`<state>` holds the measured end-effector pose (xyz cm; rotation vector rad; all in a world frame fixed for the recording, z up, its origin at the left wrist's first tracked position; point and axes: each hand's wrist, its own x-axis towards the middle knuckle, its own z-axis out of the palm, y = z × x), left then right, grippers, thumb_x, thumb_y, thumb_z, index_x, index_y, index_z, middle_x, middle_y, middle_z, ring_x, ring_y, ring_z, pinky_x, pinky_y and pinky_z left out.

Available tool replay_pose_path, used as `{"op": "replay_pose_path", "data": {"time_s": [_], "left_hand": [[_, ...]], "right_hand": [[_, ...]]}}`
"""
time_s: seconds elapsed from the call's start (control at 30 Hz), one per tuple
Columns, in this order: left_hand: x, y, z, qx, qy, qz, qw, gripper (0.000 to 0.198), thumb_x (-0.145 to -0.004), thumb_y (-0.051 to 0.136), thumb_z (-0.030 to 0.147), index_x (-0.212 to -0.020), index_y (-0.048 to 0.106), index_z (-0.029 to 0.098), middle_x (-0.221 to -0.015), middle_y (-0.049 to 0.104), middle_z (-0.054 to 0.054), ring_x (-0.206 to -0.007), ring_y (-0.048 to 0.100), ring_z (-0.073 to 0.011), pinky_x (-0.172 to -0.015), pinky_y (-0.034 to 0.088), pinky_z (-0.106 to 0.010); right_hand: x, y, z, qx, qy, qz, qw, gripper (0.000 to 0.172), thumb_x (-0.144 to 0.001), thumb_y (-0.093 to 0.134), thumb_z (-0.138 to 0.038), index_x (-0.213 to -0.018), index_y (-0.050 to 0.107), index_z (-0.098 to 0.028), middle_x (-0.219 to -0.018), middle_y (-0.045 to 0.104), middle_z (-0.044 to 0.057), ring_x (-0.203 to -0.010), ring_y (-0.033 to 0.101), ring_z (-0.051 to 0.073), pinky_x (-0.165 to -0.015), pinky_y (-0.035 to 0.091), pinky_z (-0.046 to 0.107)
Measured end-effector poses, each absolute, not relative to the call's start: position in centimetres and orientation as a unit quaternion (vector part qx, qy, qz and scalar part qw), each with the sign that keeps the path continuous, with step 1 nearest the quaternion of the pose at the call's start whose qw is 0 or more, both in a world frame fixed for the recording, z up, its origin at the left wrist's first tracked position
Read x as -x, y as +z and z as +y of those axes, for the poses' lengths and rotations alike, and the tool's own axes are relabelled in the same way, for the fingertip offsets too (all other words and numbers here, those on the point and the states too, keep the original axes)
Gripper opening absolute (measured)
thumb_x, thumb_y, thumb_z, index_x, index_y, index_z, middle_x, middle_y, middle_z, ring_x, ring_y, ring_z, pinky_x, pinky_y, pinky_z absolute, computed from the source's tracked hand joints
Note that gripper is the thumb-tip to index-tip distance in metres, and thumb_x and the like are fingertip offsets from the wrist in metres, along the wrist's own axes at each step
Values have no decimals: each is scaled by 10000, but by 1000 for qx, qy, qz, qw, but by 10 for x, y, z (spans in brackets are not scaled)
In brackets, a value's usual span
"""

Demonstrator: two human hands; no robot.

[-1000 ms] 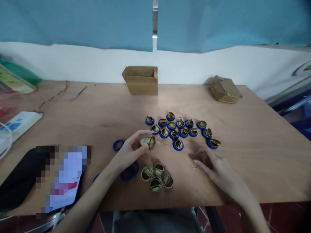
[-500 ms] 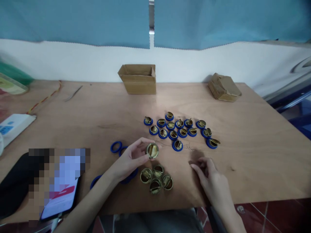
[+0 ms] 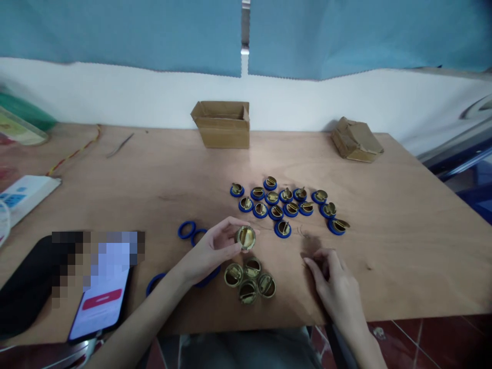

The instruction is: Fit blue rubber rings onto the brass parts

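Between the thumb and fingers of my left hand (image 3: 215, 246) is a round brass-coloured metal fitting (image 3: 246, 238), held above the table with its inner flap facing up. Several like fittings without rings (image 3: 248, 292) lie in a cluster just below it. Blue rubber rings (image 3: 186, 230) lie beside and partly beneath my left forearm. My right hand (image 3: 336, 279) rests low over the table on the right, thumb and fingers curled together; whatever they pinch, if anything, is hidden. Beyond both hands, several brass fittings seated in blue rings (image 3: 275, 212) stand grouped on the wood.
An open cardboard box (image 3: 225, 134) stands at the back, with a crumpled cardboard box (image 3: 357, 141) to its right. At left lie a phone (image 3: 102, 302) on a cable, a black flat object (image 3: 26, 287) and a white power strip (image 3: 26, 200). Thin wire-like bits (image 3: 302, 231) lie near the grouped fittings.
The whole view has shifted slightly. My left hand still holds the brass fitting in nearly the same place, and my right hand stays curled low at the right.
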<state>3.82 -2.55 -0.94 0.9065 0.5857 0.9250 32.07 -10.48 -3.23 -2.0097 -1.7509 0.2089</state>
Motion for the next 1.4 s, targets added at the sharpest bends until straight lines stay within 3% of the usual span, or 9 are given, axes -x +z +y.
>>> {"op": "replay_pose_path", "data": {"time_s": [0.13,0.3,0.43,0.53,0.63,0.77,1.03,1.4], "left_hand": [[-38,-10,-26,-407,433,250,764,288,-848,796,206,-1119,701,226,-1100,747,-63,-918,669,-134,-840,513,-237],[-37,-12,-26,-392,438,248,770,325,-824,824,221,-1122,696,235,-1079,756,-53,-941,681,-143,-881,503,-257],[-38,-14,-28,-387,435,249,774,374,-799,848,257,-1137,689,229,-1070,747,-53,-919,682,-153,-860,499,-265],[-39,-13,-29,-384,430,252,777,358,-806,840,242,-1133,695,232,-1026,734,-36,-889,676,-140,-837,497,-247],[-39,-11,-29,-385,441,259,768,337,-797,844,218,-1105,708,234,-1012,718,-21,-890,664,-129,-826,504,-228],[-39,-10,-27,-392,454,280,750,301,-788,845,230,-1059,713,218,-960,702,-20,-811,641,-130,-723,516,-221],[-39,-10,-26,-433,442,313,721,331,-737,881,265,-1023,725,210,-866,681,1,-743,588,-118,-673,457,-214],[-40,-8,-28,-464,397,329,720,356,-715,882,338,-999,725,191,-813,655,1,-733,570,-142,-687,423,-254]], "right_hand": [[-316,-32,-106,701,104,-649,277,342,-1034,425,-489,-889,608,-239,-805,735,26,-666,728,207,-583,510,294],[-317,-25,-101,672,174,-632,343,276,-991,557,-456,-894,683,-231,-797,743,25,-652,722,188,-617,571,285],[-309,4,-81,607,210,-664,382,189,-979,613,-368,-926,737,-235,-932,757,58,-759,723,204,-685,595,317],[-299,31,-59,545,223,-704,398,127,-953,666,-310,-884,743,-236,-883,739,45,-816,710,203,-711,577,311],[-289,49,-36,478,329,-715,390,158,-947,683,-316,-831,713,-214,-833,725,37,-723,684,171,-618,550,274],[-277,51,-17,384,432,-733,358,162,-948,693,-332,-854,707,-201,-840,729,32,-770,693,164,-696,559,287],[-249,25,-22,281,421,-768,394,131,-945,705,-297,-862,720,-197,-864,665,28,-765,656,136,-689,546,269],[-251,21,-24,287,450,-754,383,154,-936,715,-305,-826,706,-197,-844,645,18,-745,647,133,-685,552,273]]}}
